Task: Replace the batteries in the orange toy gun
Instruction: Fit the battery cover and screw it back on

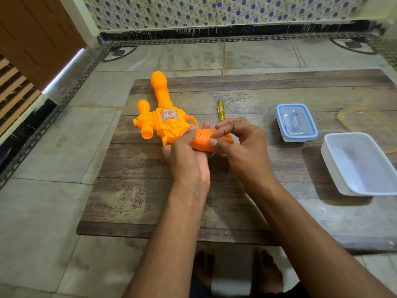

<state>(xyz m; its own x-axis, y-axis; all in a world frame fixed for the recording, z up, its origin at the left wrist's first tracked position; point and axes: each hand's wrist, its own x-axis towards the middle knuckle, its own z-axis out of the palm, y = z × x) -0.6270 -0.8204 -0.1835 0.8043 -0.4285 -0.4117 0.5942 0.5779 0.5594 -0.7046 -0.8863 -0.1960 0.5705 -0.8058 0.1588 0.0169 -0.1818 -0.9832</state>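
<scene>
The orange toy gun is held just above the wooden bench at the centre of the frame, its handle gripped by the left hand with the thumb curled over the top, while the right hand pinches the handle's battery cover. The cover is best worked with the handle kept braced and the yellow screwdriver just behind fetched if a screw holds. Whether the cover is fastened or loose cannot be told, its underside is hidden, and the contents of the lidded box at right are hard to make out.

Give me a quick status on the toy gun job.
Left hand and right hand both grip toy gun handle. Screwdriver idle on board. Nothing in the way.
</scene>
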